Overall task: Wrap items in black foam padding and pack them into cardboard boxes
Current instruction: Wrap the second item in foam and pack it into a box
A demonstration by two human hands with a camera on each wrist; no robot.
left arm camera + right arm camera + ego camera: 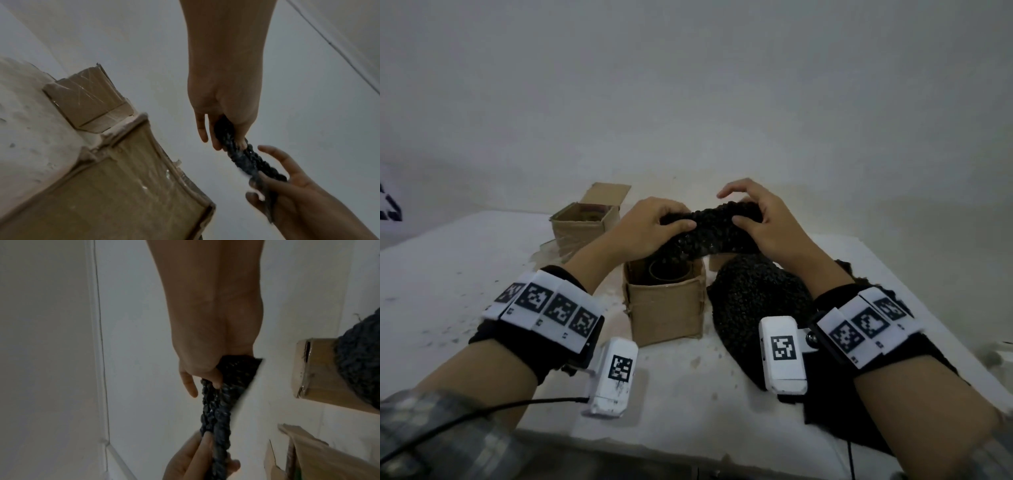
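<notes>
A strip of black foam padding (710,228) is held in the air between two bare hands, above and just behind an open cardboard box (666,305) on a white table (448,291). The left hand (650,226) grips one end, thumb laid across the near side and fingers curled over the top; the left wrist view shows the foam (242,154) pinched between that hand's thumb and fingers. The right hand (760,219) pinches the other end with its thumb and lower fingers, while its upper fingers lift loosely clear above the strip; the right wrist view shows the foam (218,402) running down from that hand to the other. Inside the box under the strip sits a dark round item (669,270), its nature hard to tell. Just to the right of the box lies a heap of more black foam (753,301), partly under the right forearm. Farther back on the left stands a second cardboard box (585,222) with its flap raised. Both wrists carry white bands printed with black square markers.
</notes>
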